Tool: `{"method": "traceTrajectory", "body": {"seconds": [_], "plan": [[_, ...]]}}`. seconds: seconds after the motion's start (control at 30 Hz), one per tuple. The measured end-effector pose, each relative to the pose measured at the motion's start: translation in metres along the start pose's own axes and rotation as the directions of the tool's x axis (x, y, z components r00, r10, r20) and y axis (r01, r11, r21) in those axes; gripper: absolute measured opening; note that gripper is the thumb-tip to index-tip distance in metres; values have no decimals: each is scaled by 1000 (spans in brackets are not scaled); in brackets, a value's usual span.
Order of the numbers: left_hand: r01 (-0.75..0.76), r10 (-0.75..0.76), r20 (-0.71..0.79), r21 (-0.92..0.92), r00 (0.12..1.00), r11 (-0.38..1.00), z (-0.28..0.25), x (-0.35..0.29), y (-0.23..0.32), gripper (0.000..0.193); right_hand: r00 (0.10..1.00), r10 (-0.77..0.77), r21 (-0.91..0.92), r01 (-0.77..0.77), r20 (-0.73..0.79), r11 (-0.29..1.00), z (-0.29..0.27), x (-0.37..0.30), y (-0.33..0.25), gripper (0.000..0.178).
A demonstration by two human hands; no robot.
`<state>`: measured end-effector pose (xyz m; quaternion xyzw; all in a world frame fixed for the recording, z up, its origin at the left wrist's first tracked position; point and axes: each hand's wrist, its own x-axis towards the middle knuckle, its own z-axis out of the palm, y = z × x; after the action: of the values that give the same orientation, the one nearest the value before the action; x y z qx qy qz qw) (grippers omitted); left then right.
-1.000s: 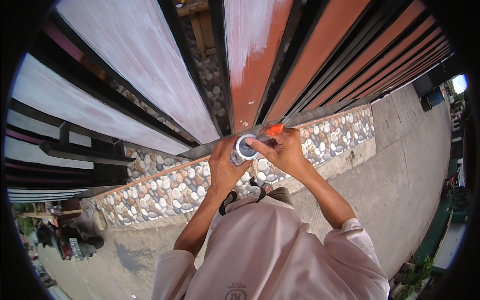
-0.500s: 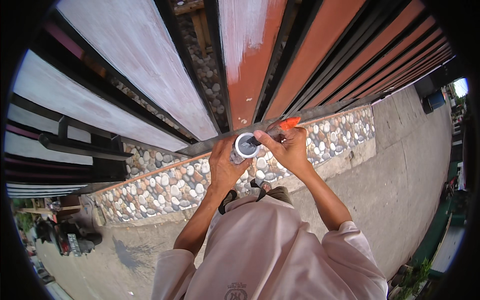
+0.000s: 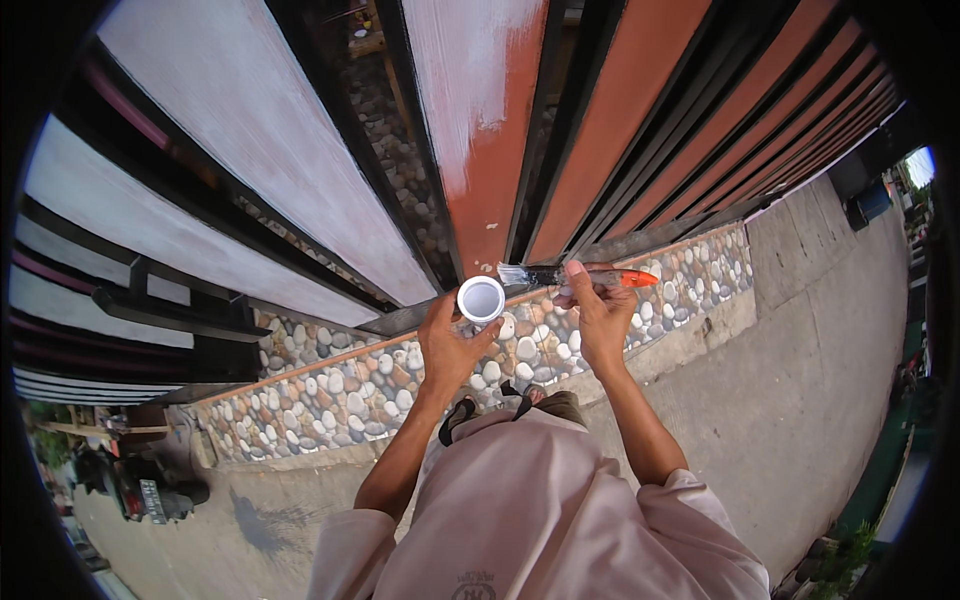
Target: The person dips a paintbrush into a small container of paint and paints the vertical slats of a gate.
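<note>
My left hand (image 3: pixel 452 345) is wrapped round a small white paint cup (image 3: pixel 481 299), its mouth turned up toward me with whitish paint inside. To the right of the cup, my right hand (image 3: pixel 604 315) grips a paintbrush (image 3: pixel 545 274) by its handle, which ends in an orange tip. Its bristles carry white paint, point left and sit just above the cup's rim, apart from it. Beyond both hands stands an orange fence slat (image 3: pixel 490 200) whose upper part has streaky white paint. The slat to its left (image 3: pixel 270 130) is whitish over its whole visible length.
Unpainted orange slats (image 3: pixel 620 110) with black bars between them run off to the right. A black rail (image 3: pixel 180 315) juts out at left. Below the fence lies a pebbled strip (image 3: pixel 340 395), then concrete ground (image 3: pixel 760 400). A motorbike (image 3: pixel 140 485) is parked at far left.
The brush has come up out of the cup and moved right, now lying nearly level with its bristles showing. My left hand and the cup have shifted slightly left.
</note>
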<state>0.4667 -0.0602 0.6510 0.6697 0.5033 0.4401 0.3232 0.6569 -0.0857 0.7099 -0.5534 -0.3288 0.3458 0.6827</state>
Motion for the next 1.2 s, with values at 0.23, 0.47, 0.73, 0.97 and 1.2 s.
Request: {"method": "traceTrajectory", "body": {"seconds": [0.23, 0.47, 0.73, 0.97, 1.2], "plan": [[26, -26, 30, 2, 999, 1000, -10, -7, -5, 52, 953, -293, 174, 301, -71, 938, 26, 27, -5, 19], [43, -43, 1, -63, 999, 997, -20, -20, -20, 55, 792, -609, -229, 601, 42, 766, 44, 55, -2, 22], [29, -29, 12, -51, 1000, 998, -27, -27, -22, 45, 778, -619, -219, 625, 103, 749, 38, 46, 51, 19], [53, -53, 10, -31, 999, 998, -27, -31, -23, 49, 623, -777, -242, 770, 89, 590, 65, 84, -27, 17], [34, -34, -10, -37, 999, 999, -25, -33, -23, 49, 356, -934, -241, 908, 15, 342, 72, 89, -64, 23]]}}
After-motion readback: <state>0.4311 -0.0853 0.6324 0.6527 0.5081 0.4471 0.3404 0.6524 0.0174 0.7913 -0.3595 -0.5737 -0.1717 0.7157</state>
